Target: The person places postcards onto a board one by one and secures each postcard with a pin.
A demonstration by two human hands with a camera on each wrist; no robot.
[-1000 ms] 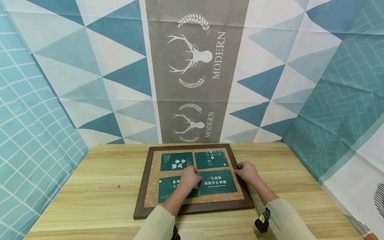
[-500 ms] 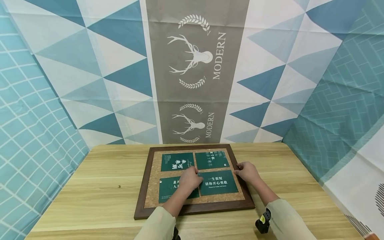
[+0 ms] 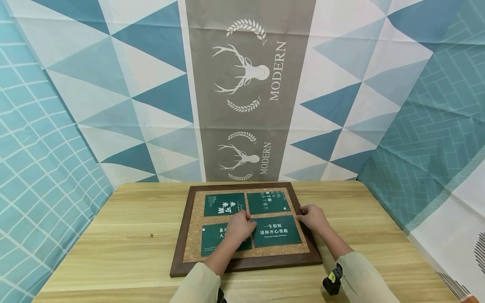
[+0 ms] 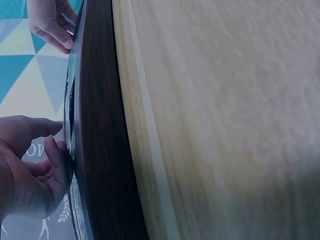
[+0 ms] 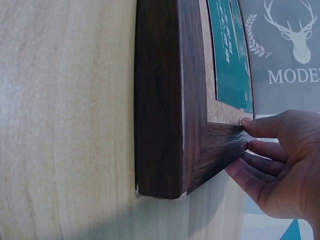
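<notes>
A corkboard (image 3: 191,235) in a dark brown frame lies on the wooden table, bearing several green cards with white writing. My left hand (image 3: 239,229) is over the middle of the board, its bent fingertips at the upper left corner of the lower right card (image 3: 278,233). The left wrist view shows a gap between that thumb and forefinger, with nothing visible in it. At the board's right side, my right hand (image 5: 292,160) grips the frame (image 5: 160,100), thumb at the inner edge and fingers over the outer side. The left hand partly hides the lower left card (image 3: 212,244).
Two more green cards, upper left (image 3: 224,205) and upper right (image 3: 268,203), lie along the board's far side. Small round pins (image 3: 203,229) show on some cards. Bare wooden table (image 3: 132,235) surrounds the frame. A patterned cloth (image 3: 242,84) hangs behind.
My left hand turns slightly, and its thumb shifts up a little near the card's corner. The right hand stays at the frame's right side. Board and cards keep their places.
</notes>
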